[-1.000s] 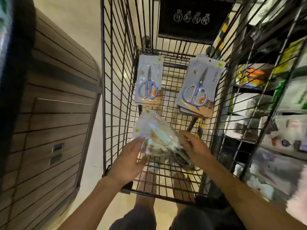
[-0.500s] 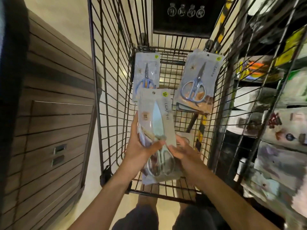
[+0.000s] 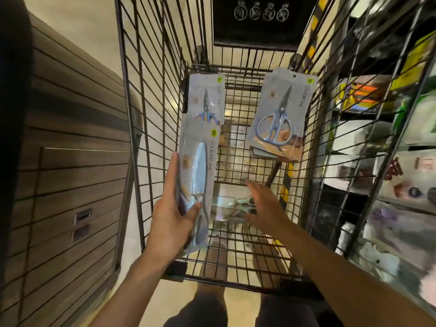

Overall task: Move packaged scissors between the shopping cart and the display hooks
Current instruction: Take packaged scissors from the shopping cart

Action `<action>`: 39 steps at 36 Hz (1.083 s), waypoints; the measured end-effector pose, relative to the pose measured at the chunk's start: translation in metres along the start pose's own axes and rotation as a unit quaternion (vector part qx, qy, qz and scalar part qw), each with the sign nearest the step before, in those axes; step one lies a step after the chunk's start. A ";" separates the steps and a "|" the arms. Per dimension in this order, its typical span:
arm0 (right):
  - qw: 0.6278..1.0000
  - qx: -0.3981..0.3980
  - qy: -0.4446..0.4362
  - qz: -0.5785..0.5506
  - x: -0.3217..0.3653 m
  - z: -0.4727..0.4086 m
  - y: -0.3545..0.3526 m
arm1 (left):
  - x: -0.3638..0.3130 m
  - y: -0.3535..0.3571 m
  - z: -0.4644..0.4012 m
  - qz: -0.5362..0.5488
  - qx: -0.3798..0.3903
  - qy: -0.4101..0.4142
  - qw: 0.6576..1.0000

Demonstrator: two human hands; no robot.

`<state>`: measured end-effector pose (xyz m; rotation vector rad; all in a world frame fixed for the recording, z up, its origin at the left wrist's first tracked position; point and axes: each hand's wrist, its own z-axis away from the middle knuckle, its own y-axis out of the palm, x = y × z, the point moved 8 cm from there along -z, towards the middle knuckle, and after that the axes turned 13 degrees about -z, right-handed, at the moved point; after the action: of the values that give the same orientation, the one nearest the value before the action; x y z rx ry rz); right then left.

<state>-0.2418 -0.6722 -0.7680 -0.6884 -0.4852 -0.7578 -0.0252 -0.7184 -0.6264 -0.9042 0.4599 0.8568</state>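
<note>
Inside the black wire shopping cart (image 3: 151, 128), the left hand (image 3: 173, 223) grips an upright clear pack of pale-blue scissors (image 3: 198, 175) by its lower end. The right hand (image 3: 265, 207), fingers spread and holding nothing, hovers over another blurred scissors pack (image 3: 230, 206) on the cart floor, while two more packs (image 3: 280, 116) lean against the far end.

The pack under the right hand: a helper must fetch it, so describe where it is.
Look inside the wire shopping cart, at its near end. A clear scissors pack lies flat on the floor there, below the open right hand. Unlike the other packs, it lies sideways.
</note>
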 end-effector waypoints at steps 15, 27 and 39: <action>0.986 -0.033 -0.076 0.143 0.004 -0.005 -0.002 | 0.011 0.006 0.000 -0.060 0.011 -0.008 0.998; 0.979 0.137 -0.039 0.147 0.020 0.009 -0.004 | -0.016 -0.005 0.005 -0.070 0.024 0.030 0.997; 0.973 -0.082 0.001 -0.216 0.105 0.147 -0.115 | -0.137 -0.082 0.053 -0.061 -0.005 0.142 0.988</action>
<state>-0.2842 -0.6753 -0.5582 -0.7449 -0.5843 -1.2178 -0.0399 -0.7627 -0.4648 -1.0577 0.6409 0.6212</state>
